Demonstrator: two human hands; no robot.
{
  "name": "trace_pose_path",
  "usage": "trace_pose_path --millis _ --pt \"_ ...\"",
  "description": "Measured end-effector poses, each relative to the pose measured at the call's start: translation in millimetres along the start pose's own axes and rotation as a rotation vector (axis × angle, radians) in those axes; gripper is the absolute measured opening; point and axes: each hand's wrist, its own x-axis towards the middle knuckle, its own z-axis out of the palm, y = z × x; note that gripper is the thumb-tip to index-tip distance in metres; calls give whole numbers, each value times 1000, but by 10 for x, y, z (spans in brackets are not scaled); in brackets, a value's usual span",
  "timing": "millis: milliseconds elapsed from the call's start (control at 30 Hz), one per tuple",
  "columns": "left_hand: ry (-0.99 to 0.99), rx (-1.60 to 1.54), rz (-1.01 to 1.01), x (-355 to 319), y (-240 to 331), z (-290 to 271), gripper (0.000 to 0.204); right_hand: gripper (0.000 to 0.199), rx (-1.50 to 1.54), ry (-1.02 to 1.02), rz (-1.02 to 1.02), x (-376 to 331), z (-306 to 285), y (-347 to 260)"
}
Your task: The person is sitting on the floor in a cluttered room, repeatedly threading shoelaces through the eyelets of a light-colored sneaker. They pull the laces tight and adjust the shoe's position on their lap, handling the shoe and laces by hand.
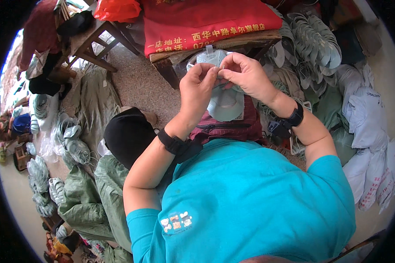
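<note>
My left hand (198,86) and my right hand (246,74) meet fingertip to fingertip in front of the bench. Thumb and forefinger are pinched together on each one. Whatever lies between the fingertips is too small to make out. Just beneath them is a pale grey-green shoe upper (226,106), with a mesh part and a pull tab at its far end. It lies over a maroon cloth (250,120) on my lap, and my fingers partly cover its middle. Each wrist wears a black strap.
Ahead stands a low wooden bench (164,70) under a red printed cloth (206,22). Bundled pale shoe parts (316,41) hang at the right, above white sacks (368,118). Green sacks (85,197) and a black rounded object (129,136) sit left. A wooden stool (90,46) stands far left.
</note>
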Motion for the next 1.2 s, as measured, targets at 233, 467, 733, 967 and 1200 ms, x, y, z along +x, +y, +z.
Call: trace_pose_path --millis 233,467,733,967,1200 --pt "-36 226 91 -177 117 -30 23 15 -133 -4 -73 26 32 10" --pt "-27 122 175 -218 55 -90 30 15 3 -88 212 116 19 -17" --pt "-112 -250 -48 -29 159 -329 25 12 -312 -31 -204 250 145 -634" --pt "-124 683 269 -240 -87 -396 44 13 -217 -40 20 209 -42 -335" --pt "-112 1009 626 -137 -20 -377 19 14 -107 -23 3 1 -48 -205"
